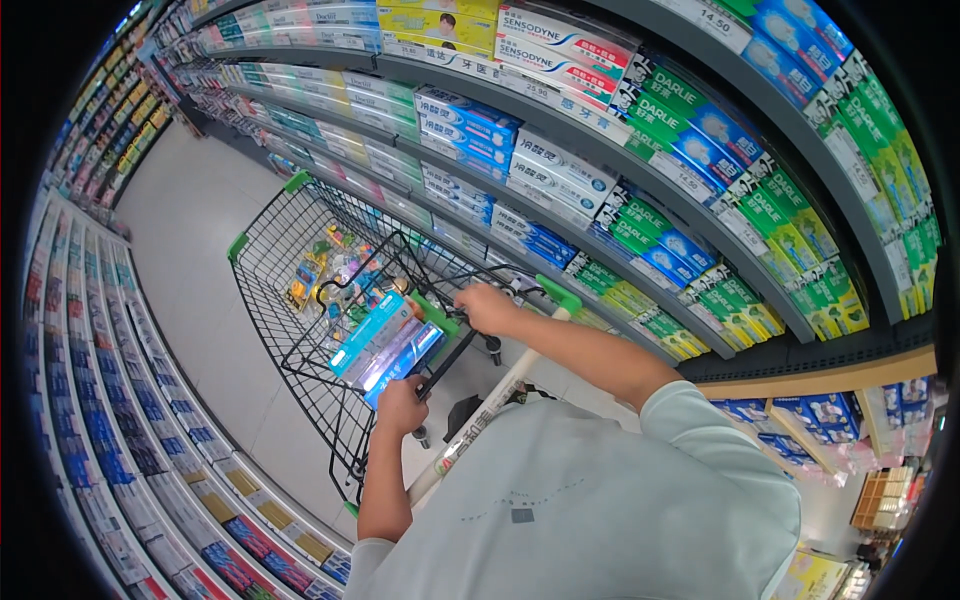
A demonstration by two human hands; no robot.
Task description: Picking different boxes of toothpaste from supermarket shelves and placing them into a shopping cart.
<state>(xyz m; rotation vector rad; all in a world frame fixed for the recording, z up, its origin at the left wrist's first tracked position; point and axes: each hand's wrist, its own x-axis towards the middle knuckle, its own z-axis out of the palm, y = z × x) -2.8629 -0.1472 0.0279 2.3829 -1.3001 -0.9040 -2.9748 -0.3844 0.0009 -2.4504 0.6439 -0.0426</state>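
A wire shopping cart (300,352) with green corner caps stands before me, its pale handle bar (487,405) across my front. My left hand (405,405) is closed around the near end of a dark bar inside the cart, beside a blue toothpaste box (405,360). My right hand (486,307) is closed at the far end of that dark bar (448,366), next to a green plastic panel (435,322). A teal box (367,337) and a silvery purple box lie against the blue one. Beyond them are colourful packaged items (337,262), too small to name.
Shelves of boxed toothpaste (660,112) rise close along the cart's right side. Another long shelf (135,420) of small boxed goods runs along the left. Pale floor tiles (187,225) lie between. Behind on the right stands a wooden-edged shelf (817,375) with blue packs.
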